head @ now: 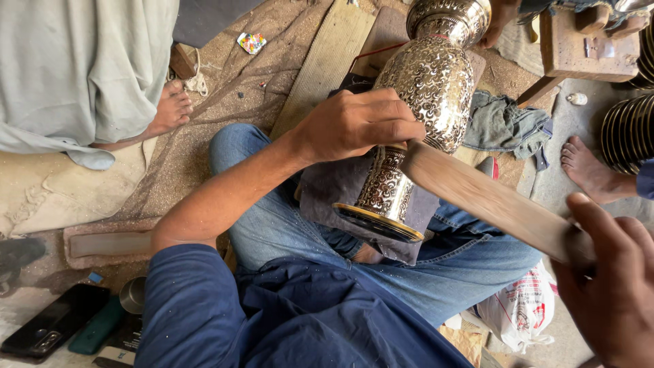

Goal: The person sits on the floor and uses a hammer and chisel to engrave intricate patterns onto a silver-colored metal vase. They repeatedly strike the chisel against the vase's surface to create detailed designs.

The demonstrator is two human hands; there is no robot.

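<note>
Already the vase (429, 88) looks well worked: fine engraved scrollwork covers its neck, belly and foot, with no bare patch showing on the side in view, so little seems left there; the far side is hidden. Starting at the left, a phone (51, 327) lies on the floor beside the person's sleeve, and another person's bare foot (170, 109) rests on the mat. The left hand (357, 123) closes its fingers over the vase's waist, pressing it down onto a dark cloth (340, 191) across the lap, foot end towards the person. Just beside that hand, the tip of a wooden stick (490, 201) touches the waist. The right hand (610, 286) wraps the stick's other end, fingers curled round it.
</note>
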